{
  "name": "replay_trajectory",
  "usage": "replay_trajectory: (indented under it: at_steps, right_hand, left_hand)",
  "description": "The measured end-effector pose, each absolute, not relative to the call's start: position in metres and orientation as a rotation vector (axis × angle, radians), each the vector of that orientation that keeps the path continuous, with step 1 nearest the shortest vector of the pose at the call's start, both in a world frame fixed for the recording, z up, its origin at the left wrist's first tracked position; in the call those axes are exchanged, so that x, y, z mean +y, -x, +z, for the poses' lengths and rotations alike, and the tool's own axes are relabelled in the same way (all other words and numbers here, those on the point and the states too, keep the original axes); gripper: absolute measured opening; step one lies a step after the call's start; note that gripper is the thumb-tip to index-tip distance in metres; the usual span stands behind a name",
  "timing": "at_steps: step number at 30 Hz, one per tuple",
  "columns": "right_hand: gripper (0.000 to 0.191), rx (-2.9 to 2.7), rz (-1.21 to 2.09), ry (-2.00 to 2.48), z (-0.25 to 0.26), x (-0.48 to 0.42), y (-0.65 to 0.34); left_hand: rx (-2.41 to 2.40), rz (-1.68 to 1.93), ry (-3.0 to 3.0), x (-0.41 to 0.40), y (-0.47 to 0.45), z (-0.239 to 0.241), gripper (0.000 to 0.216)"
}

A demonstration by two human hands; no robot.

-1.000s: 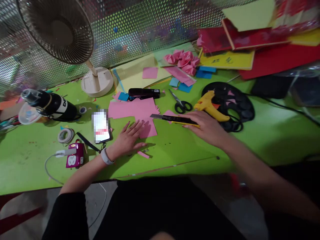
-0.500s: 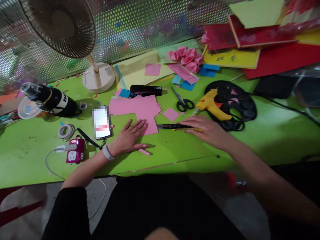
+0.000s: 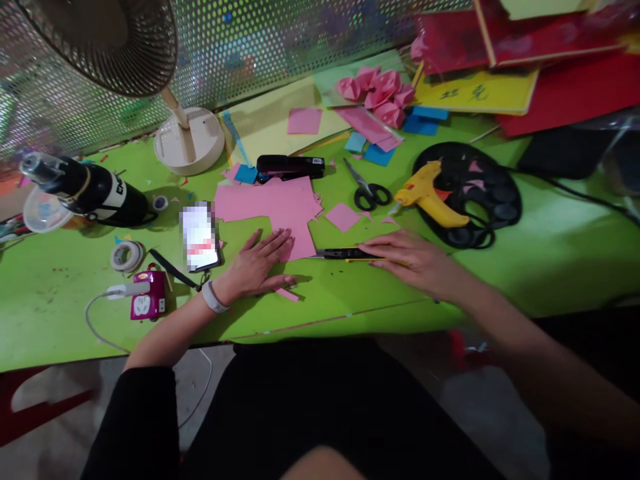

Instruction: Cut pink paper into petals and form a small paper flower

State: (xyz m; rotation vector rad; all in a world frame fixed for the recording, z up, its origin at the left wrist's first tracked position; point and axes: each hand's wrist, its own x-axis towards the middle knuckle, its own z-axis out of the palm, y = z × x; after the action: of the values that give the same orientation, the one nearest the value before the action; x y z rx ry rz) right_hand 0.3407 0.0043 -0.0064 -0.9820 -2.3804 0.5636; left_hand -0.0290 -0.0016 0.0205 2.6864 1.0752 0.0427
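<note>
My left hand point(image 3: 263, 265) lies flat with fingers stretched over the lower left part of a pink paper sheet point(image 3: 300, 237). More pink paper point(image 3: 245, 203) extends behind it, its right edge ragged. My right hand point(image 3: 407, 263) is closed around a black and yellow utility knife point(image 3: 345, 254), held low over the table. The blade points left, and its tip is at the lower right corner of the sheet; whether it touches the paper I cannot tell. A narrow pink strip point(image 3: 287, 294) rests just below my left thumb.
Scissors point(image 3: 371, 193), a pink square point(image 3: 343, 217) and a yellow glue gun point(image 3: 433, 200) on a black palette point(image 3: 500, 193) lie beyond my right hand. A stapler point(image 3: 290, 167) sits behind the paper. Leftward are a phone point(image 3: 200, 237), tape point(image 3: 127, 256), bottle point(image 3: 107, 193) and fan point(image 3: 190, 143).
The camera view has shifted slightly, so the table's things appear a little higher. The knife tip has moved slightly down along the sheet's right edge to its corner. My left hand stays on the paper.
</note>
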Motion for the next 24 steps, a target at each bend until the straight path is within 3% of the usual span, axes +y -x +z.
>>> replay_trajectory:
  at_steps: [24]
  right_hand:
    - [0.037, -2.395, 0.655, 1.075, 0.002, -0.014, -0.317]
  left_hand:
    - [1.069, 0.018, -2.619, -0.002, 0.026, 0.027, 0.089]
